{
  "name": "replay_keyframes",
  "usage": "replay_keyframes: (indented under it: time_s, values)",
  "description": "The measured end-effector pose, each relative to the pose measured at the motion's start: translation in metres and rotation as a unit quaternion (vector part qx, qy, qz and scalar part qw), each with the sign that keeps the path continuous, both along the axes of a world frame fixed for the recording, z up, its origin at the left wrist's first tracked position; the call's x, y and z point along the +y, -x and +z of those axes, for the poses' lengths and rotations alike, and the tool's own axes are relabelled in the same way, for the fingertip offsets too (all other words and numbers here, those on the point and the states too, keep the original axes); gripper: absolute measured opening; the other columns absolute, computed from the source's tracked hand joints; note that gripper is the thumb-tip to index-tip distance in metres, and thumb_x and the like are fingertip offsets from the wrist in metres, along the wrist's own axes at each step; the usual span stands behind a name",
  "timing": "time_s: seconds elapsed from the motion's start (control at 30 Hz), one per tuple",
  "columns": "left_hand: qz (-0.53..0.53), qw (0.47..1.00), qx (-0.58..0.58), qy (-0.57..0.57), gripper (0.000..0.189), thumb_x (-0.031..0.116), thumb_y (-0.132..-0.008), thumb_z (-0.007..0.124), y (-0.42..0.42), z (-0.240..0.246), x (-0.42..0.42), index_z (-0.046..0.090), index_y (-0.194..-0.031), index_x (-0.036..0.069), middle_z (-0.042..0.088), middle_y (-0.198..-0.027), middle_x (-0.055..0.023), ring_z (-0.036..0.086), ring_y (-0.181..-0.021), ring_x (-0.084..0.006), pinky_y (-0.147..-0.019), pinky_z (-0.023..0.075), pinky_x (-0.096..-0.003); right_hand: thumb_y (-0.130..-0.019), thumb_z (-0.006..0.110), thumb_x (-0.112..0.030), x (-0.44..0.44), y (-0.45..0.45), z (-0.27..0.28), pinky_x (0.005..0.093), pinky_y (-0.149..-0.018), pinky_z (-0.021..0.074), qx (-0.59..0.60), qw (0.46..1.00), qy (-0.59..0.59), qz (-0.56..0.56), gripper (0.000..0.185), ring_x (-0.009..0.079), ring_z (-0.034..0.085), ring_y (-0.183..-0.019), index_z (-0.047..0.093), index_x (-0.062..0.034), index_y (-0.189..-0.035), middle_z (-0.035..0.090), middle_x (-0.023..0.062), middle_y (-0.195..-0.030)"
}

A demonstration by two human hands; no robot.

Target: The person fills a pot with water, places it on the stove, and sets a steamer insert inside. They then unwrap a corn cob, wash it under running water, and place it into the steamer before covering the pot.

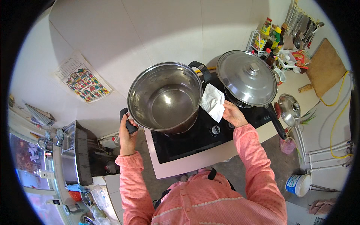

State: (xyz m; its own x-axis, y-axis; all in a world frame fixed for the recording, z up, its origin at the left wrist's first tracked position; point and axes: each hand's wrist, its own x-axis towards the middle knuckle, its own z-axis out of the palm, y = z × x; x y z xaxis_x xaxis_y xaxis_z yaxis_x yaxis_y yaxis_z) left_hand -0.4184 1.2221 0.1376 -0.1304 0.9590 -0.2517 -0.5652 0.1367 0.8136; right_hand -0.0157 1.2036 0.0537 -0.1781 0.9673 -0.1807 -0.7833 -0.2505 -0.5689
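Note:
A large stainless steel stockpot [166, 98] without a lid stands at the left side of the black gas cooktop [182, 149]; its inside looks bare, with a bright glint on the bottom. My left hand [128, 135] grips the pot's black side handle. In my right hand [234, 114] is a crumpled white cloth or paper wipe [213, 101], pinched by one edge close to the pot's right wall. Behind that hand, a frying pan with a long black handle [275, 121] sits under a domed metal lid [246, 77]. A control knob [215, 130] shows below the wipe.
Sauce bottles [264, 33] in a white wire rack line the back right. A smaller metal lid [289, 109] and a wooden cutting board [326, 67] lean at the right. Leftward is a steel sink [70, 163]; a white bucket [298, 185] is low at the right.

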Motion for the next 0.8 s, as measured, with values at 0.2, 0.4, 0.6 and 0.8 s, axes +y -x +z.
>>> replay_keyframes:
  time_s: [0.2,0.4,0.6,0.8]
  values:
    - [0.009,1.0,-0.026,-0.002,0.022,0.023,-0.088,0.051,0.003,-0.004,0.003,0.051,-0.101,0.005,0.05,-0.062,-0.0019,0.048,-0.054,-0.0116,-0.054,0.0413,-0.0226,-0.086,0.051,-0.009,-0.008,-0.007,0.007,0.0325,-0.088,0.0446,-0.005,1.0,-0.027,-0.005,0.031,0.0185,0.056,-0.1,0.05,0.002,-0.114,0.058,0.0095,-0.108]
    - [0.016,1.0,0.0,0.007,0.024,0.025,-0.088,0.052,0.003,-0.006,0.001,0.052,-0.103,0.006,0.05,-0.063,-0.0008,0.049,-0.056,-0.01,-0.053,0.0409,-0.0224,-0.085,0.054,-0.009,0.011,-0.002,0.006,0.0256,-0.073,0.0459,-0.288,0.956,-0.019,-0.047,0.022,0.0136,0.059,-0.082,0.059,0.0018,-0.103,0.062,0.0061,-0.092]
    - [0.001,0.999,0.027,0.039,0.019,0.031,-0.088,0.053,0.005,-0.001,-0.005,0.054,-0.081,0.013,0.05,-0.065,0.0057,0.048,-0.06,-0.007,-0.061,0.0405,-0.0225,-0.075,0.058,-0.012,0.055,0.018,0.0,0.0373,-0.068,0.047,-0.723,0.647,-0.185,-0.155,0.013,0.0292,0.06,-0.08,0.065,-0.0072,-0.085,0.063,0.0099,-0.086]
    - [0.003,0.994,0.076,0.078,0.035,0.033,-0.087,0.053,0.026,-0.007,-0.005,0.054,-0.112,0.009,0.057,-0.111,-0.0037,0.054,-0.101,-0.0181,-0.085,0.0434,-0.0331,-0.075,0.049,-0.005,0.106,0.026,-0.036,0.0401,-0.07,0.0467,-0.77,0.567,-0.235,-0.177,0.014,0.0329,0.059,-0.079,0.061,-0.0053,-0.08,0.059,0.0139,-0.082]
